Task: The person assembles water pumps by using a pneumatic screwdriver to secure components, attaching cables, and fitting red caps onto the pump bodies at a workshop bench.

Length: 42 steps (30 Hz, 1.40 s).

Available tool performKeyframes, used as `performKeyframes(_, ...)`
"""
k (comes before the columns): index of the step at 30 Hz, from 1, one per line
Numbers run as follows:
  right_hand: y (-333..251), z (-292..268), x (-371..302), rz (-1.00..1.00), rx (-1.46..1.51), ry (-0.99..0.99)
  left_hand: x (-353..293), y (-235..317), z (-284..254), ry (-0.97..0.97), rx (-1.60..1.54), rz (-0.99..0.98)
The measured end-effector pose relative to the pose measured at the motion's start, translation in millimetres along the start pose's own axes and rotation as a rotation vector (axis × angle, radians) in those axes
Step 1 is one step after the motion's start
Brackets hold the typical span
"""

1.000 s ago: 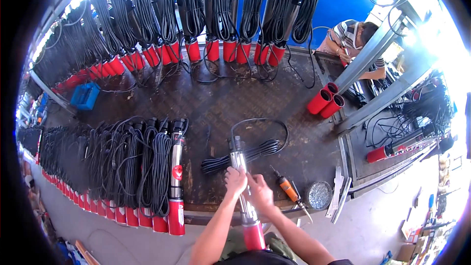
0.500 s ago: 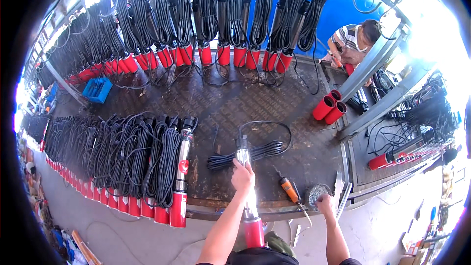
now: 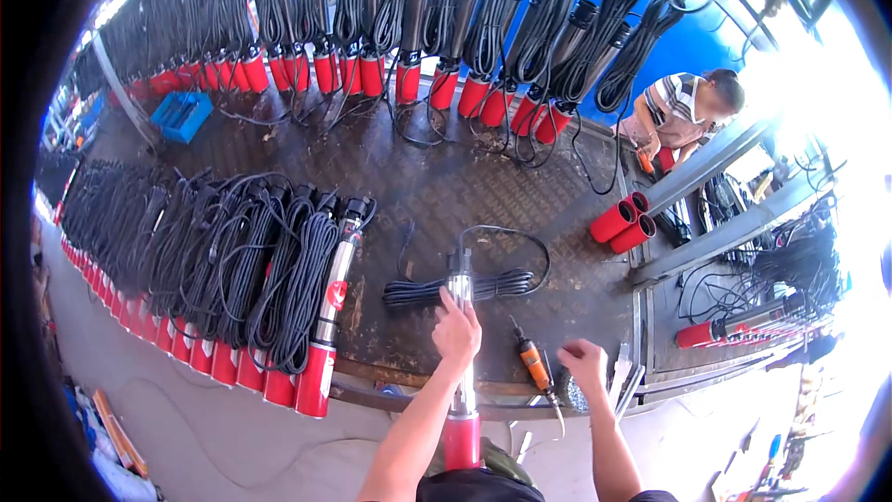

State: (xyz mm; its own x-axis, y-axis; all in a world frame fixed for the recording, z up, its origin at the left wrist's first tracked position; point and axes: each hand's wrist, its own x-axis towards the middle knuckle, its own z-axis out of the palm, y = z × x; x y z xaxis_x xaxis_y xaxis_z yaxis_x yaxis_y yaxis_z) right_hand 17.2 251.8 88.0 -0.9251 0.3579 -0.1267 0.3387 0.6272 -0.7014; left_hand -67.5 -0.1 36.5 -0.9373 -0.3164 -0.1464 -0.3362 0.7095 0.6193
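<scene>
From my end I see the left hand [image 3: 457, 327] holding a silver-and-red cylinder [image 3: 464, 398], its fingers closed round the silver part. The cylinder points away from the person, its dark far end over the bench [image 3: 595, 302] and its red end sticking out past the near edge, close to the lap. The right hand [image 3: 583, 367] hovers to the right with fingers curled in narrow; I cannot tell whether a small piece sits between them. It partly hides a round dish [image 3: 574, 396] of small bits, and an orange screwdriver [image 3: 533, 364] lies just left of it. A coil of black cable [image 3: 502, 283] rests crosswise behind the cylinder's far end. To the left I have a near row of similar cylinders [image 3: 318, 367] with bundled cables, and on the far side a blue crate [image 3: 181, 117]; three red cups [image 3: 611, 222] stand together at far right
</scene>
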Motion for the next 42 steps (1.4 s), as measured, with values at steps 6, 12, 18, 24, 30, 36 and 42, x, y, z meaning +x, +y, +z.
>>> performKeyframes(6, -130, 103, 57, -0.245, 0.153, -0.142, 3, 1, 4, -0.048, -0.016, -0.008)
performKeyframes(12, -160, 166, 97, -0.641, -0.129, -0.074, 4, 4, -4, -0.092, -0.018, -0.007)
performKeyframes(18, -163, 172, 114, -0.316, -0.154, -0.326, 5, 1, -6, -0.071, -0.036, -0.014)
performKeyframes(24, -146, 158, 111, -0.249, 0.092, -0.148, 3, 3, -6, -0.05, 0.005, 0.007)
performKeyframes(30, -135, 154, 104, -0.051, 0.216, -0.157, 5, -1, 2, -0.04, 0.017, 0.037)
performKeyframes(36, -138, 160, 105, -0.234, 0.293, -0.305, 5, 1, 4, -0.037, 0.0, 0.033)
performKeyframes(42, -156, 169, 114, -0.605, -0.19, -0.21, 6, -1, 3, -0.023, -0.024, 0.033)
